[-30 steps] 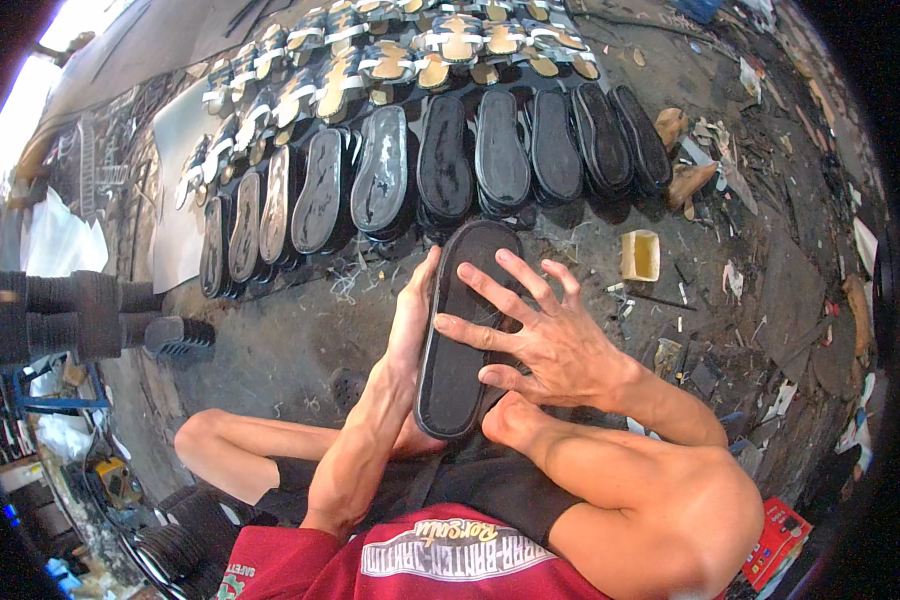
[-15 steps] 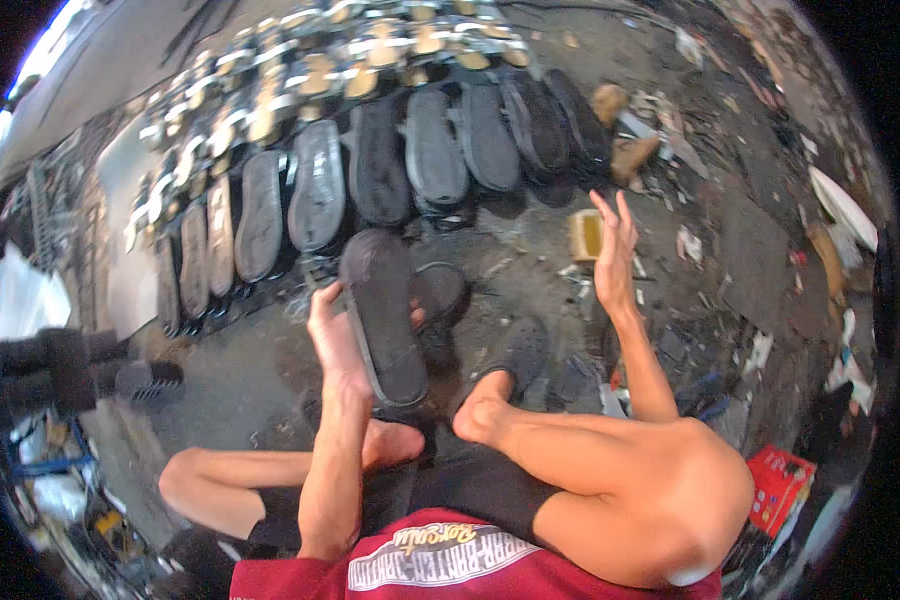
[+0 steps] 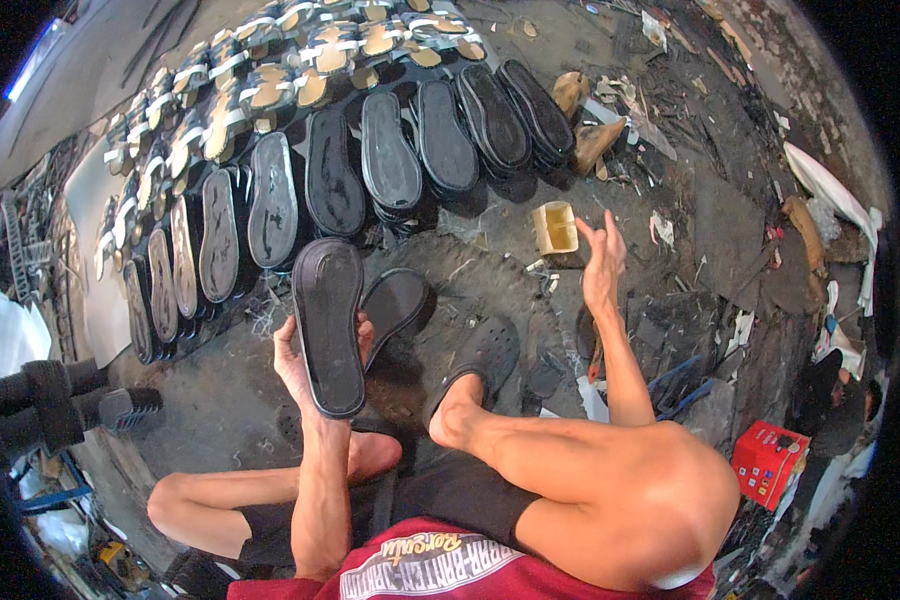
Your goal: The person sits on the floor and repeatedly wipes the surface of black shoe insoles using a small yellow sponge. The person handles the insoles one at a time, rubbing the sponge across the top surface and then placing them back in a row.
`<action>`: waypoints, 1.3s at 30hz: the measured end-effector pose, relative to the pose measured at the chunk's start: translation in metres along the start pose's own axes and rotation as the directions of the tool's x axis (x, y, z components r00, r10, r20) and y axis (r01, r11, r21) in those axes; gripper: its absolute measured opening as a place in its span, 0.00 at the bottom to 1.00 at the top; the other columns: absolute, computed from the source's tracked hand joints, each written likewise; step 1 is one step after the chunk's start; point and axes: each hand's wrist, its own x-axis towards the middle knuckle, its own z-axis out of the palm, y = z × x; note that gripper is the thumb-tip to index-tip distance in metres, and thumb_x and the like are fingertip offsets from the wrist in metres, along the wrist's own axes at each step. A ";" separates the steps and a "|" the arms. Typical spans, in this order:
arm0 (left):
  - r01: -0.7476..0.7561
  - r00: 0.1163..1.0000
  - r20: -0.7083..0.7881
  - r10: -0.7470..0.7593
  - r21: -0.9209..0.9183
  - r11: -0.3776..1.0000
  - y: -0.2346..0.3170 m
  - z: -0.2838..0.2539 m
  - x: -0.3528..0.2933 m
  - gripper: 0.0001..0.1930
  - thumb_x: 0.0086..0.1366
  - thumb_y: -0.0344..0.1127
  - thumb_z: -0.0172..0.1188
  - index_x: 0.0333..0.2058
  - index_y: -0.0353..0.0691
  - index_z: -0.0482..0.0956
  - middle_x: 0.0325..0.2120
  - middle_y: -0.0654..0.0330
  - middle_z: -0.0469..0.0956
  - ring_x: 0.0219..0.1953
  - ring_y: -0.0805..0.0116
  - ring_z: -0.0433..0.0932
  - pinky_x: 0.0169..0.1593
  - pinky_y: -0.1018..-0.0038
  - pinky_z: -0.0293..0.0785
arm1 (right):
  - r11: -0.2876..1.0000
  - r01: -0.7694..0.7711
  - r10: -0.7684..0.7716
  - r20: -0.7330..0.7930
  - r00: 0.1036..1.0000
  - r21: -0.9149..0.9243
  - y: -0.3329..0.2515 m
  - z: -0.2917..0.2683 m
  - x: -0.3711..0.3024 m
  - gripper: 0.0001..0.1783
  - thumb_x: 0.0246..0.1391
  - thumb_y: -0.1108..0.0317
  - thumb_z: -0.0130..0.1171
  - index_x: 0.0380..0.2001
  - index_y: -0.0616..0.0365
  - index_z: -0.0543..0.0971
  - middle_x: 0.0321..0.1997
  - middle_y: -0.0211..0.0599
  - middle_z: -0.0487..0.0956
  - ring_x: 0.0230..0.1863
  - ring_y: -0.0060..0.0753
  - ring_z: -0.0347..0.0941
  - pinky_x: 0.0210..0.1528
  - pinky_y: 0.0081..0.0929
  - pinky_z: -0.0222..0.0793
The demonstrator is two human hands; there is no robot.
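My left hand (image 3: 292,362) is wrapped round the edges of a black shoe sole (image 3: 330,325) and holds it up off the floor, its broad face showing. A second black sole (image 3: 402,300) lies on the floor just behind it, partly covered. My right hand (image 3: 602,265) is raised with its fingers stretched and apart, and nothing shows in it. Its fingertips are close to the right side of a small container (image 3: 556,228) with yellowish contents. Whether they touch it I cannot tell.
A curved row of black soles (image 3: 390,150) stands beyond my hands, with strapped sandals (image 3: 270,85) in rows behind. Wooden shoe lasts (image 3: 597,145) lie at the far right. A red box (image 3: 770,462) sits beside my right knee, and scraps litter the floor.
My right hand's fingers have come closer to the small container. My left hand keeps its hold on the sole. The whole view has shifted, so the rows sit further left.
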 end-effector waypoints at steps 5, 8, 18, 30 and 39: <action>0.070 0.987 0.153 -0.053 -0.111 0.991 -0.014 -0.014 0.013 0.33 0.76 0.55 0.55 0.62 0.27 0.78 0.50 0.31 0.82 0.42 0.38 0.84 0.46 0.52 0.87 | 0.947 -0.043 -0.016 0.182 0.983 0.317 -0.008 -0.008 -0.030 0.44 0.82 0.41 0.20 0.67 0.63 0.79 0.75 0.48 0.75 0.84 0.46 0.49 0.85 0.43 0.31; 0.215 0.957 0.228 -0.179 -0.142 0.966 -0.011 -0.005 -0.001 0.34 0.79 0.57 0.49 0.62 0.27 0.77 0.50 0.29 0.82 0.44 0.33 0.86 0.50 0.47 0.90 | 0.587 -0.260 -0.022 0.337 0.941 0.766 -0.132 -0.045 -0.040 0.47 0.80 0.36 0.21 0.77 0.66 0.65 0.63 0.44 0.84 0.75 0.36 0.67 0.83 0.46 0.40; 0.100 0.907 0.420 -0.039 -0.124 0.987 -0.034 0.033 -0.018 0.28 0.85 0.46 0.43 0.80 0.57 0.58 0.75 0.54 0.67 0.70 0.54 0.75 0.71 0.50 0.75 | 0.666 0.722 -0.746 0.206 0.634 0.188 -0.264 -0.034 -0.076 0.37 0.75 0.28 0.30 0.71 0.24 0.78 0.88 0.43 0.53 0.84 0.59 0.44 0.80 0.67 0.30; 0.150 0.855 0.501 -0.135 0.012 0.989 -0.021 0.029 -0.028 0.31 0.84 0.43 0.44 0.81 0.56 0.54 0.78 0.58 0.61 0.70 0.56 0.75 0.66 0.52 0.80 | 0.649 0.761 -0.741 0.237 0.628 0.014 -0.266 -0.042 -0.047 0.39 0.75 0.28 0.23 0.77 0.23 0.71 0.89 0.38 0.51 0.84 0.62 0.44 0.78 0.69 0.36; 0.117 0.917 0.372 -0.142 0.089 0.989 -0.012 0.040 -0.025 0.30 0.83 0.45 0.47 0.80 0.50 0.58 0.78 0.60 0.63 0.72 0.62 0.73 0.72 0.60 0.73 | 0.576 0.817 -0.733 0.419 0.536 -0.037 -0.265 -0.041 -0.062 0.36 0.75 0.27 0.28 0.78 0.14 0.65 0.90 0.31 0.48 0.86 0.55 0.41 0.77 0.72 0.37</action>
